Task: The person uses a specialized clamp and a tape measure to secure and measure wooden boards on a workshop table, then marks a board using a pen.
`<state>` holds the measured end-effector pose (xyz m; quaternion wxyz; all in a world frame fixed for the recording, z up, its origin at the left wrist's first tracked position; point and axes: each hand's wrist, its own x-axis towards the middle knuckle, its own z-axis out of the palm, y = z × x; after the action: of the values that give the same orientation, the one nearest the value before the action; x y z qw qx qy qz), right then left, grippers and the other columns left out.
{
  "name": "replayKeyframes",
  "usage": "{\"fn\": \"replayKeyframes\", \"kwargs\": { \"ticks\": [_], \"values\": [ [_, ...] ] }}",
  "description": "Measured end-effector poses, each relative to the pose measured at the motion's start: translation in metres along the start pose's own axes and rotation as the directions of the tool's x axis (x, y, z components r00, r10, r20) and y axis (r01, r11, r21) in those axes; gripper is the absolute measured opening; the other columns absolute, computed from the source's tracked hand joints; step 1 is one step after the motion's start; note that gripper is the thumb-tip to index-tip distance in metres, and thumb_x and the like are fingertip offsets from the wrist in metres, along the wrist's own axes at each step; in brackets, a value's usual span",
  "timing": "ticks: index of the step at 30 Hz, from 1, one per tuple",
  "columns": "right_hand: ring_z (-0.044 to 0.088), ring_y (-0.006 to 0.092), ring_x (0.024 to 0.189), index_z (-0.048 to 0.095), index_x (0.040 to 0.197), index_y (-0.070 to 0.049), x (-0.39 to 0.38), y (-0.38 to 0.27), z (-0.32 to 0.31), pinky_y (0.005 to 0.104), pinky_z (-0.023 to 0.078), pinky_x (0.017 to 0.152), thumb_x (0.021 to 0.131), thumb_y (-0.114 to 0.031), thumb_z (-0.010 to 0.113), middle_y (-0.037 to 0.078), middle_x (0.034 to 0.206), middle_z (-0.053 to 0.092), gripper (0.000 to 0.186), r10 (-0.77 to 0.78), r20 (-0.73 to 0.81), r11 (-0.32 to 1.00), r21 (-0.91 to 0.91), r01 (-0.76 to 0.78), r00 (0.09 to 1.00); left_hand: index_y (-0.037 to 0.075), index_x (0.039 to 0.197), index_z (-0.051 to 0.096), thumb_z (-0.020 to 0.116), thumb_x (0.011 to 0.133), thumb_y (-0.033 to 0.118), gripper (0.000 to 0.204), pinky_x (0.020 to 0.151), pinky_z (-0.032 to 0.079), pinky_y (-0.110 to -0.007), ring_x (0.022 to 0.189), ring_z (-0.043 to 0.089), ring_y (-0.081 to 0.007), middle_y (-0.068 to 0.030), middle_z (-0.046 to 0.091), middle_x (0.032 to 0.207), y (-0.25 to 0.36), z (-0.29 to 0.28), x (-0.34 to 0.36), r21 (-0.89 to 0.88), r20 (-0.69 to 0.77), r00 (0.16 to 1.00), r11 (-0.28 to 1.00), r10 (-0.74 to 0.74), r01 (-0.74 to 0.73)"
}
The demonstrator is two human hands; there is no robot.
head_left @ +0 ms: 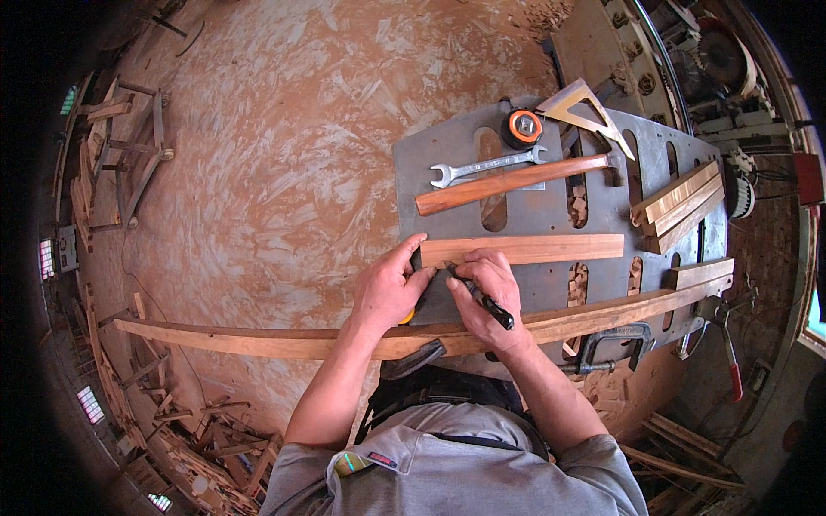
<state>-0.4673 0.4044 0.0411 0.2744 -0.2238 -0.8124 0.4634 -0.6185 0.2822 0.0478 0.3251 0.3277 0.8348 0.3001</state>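
A straight reddish wooden strip (542,249) lies across the metal table. My left hand (391,285) is closed around its left end, thumb at the near edge and forefinger at the far corner. Beside that end, a dark piece shows between my fingers, and a bit of yellow (409,316) peeks out below the hand; what they belong to is mostly hidden. My right hand (490,288) grips a black pen (494,310), its tip at the strip's near edge close to my left thumb.
Beyond the strip lie a hammer (516,183), an open-end wrench (486,167), an orange-black tape measure (523,128) and a triangular square (589,112). Wooden blocks (680,206) are stacked right. A long beam (258,342) crosses nearer me, by a C-clamp (615,346). The table (551,288) has slots.
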Motion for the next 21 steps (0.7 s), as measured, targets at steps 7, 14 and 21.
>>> {"fn": "replayKeyframes", "kwargs": {
  "ticks": [7,14,21],
  "values": [
    [0.065,0.0345,0.1,0.069,0.094,-0.002,-0.0009,0.0029,-0.0008,0.0434,0.053,0.086,0.075,-0.002,0.083,0.015,0.096,0.07,0.024,-0.01,0.042,0.999,-0.036,0.011,0.999,0.016,0.14,0.062,0.078,0.088,0.021,0.055,0.062,0.051,-0.04,0.066,0.064,-0.0238,-0.0086,0.064,0.072,0.001,-0.0008,0.001,0.018,0.022,1.0,1.0,-0.013,0.013],
    [0.065,0.0347,0.099,0.069,0.093,-0.002,-0.001,0.0019,-0.0012,0.0439,0.052,0.086,0.075,-0.003,0.083,0.015,0.094,0.07,0.023,-0.017,0.05,0.999,-0.045,0.019,0.999,0.016,0.14,0.062,0.078,0.088,0.02,0.055,0.061,0.051,-0.04,0.065,0.064,-0.0242,-0.009,0.064,0.073,0.0,-0.0002,0.0007,-0.012,0.012,1.0,1.0,-0.006,0.007],
    [0.065,0.0343,0.098,0.069,0.092,-0.002,-0.0021,0.0036,-0.0014,0.0439,0.052,0.086,0.076,-0.003,0.082,0.014,0.093,0.07,0.02,-0.014,0.064,0.999,-0.044,0.017,0.998,0.015,0.139,0.063,0.079,0.087,0.021,0.054,0.06,0.051,-0.042,0.064,0.066,-0.0268,-0.01,0.065,0.071,-0.003,0.0014,0.0004,-0.006,-0.001,1.0,1.0,0.005,-0.005]
  ]
}}
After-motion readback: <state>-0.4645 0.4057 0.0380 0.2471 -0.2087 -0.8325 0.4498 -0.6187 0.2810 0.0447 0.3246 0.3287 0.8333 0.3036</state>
